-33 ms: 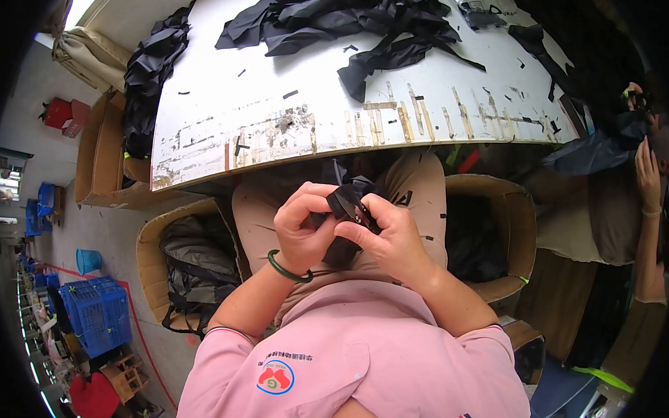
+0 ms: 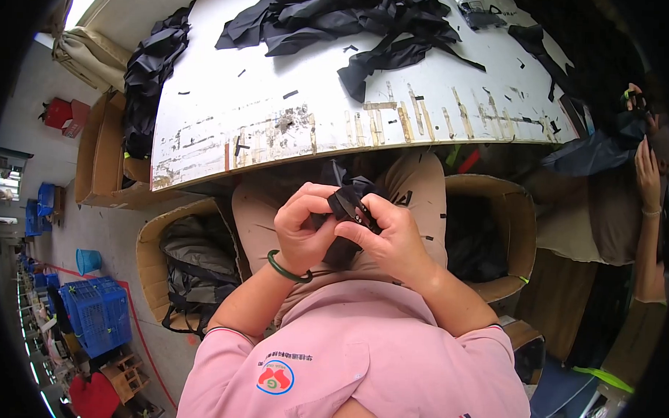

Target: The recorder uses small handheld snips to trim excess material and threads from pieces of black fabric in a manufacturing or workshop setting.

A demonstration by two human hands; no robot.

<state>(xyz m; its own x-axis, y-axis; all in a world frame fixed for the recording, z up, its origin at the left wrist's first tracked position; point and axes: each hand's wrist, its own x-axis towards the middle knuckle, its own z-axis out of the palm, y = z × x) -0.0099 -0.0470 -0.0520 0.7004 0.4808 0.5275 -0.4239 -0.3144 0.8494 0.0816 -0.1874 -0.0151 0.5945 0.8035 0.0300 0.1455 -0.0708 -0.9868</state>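
Above my lap, just in front of the table edge, both hands meet at a bunched piece of black fabric (image 2: pixel 340 202). My left hand (image 2: pixel 305 219) is closed, pinching the fabric between thumb and fingers. My right hand (image 2: pixel 392 237) is closed beside it around a small dark tool (image 2: pixel 359 219) with a shiny metal spot. Fingers and cloth hide most of that tool, so its kind is unclear. Part of the black cloth hangs below my hands. Small black scraps lie on my trousers (image 2: pixel 420 186).
A white table (image 2: pixel 264 125) ahead carries a heap of black fabric (image 2: pixel 334 21), tape strips and scraps. Cardboard boxes (image 2: pixel 152 254) flank my legs; the left one holds a backpack (image 2: pixel 200 252). At right, a co-worker's hand (image 2: pixel 647 168) is near dark cloth. Blue crates (image 2: pixel 99 315) stand at left.
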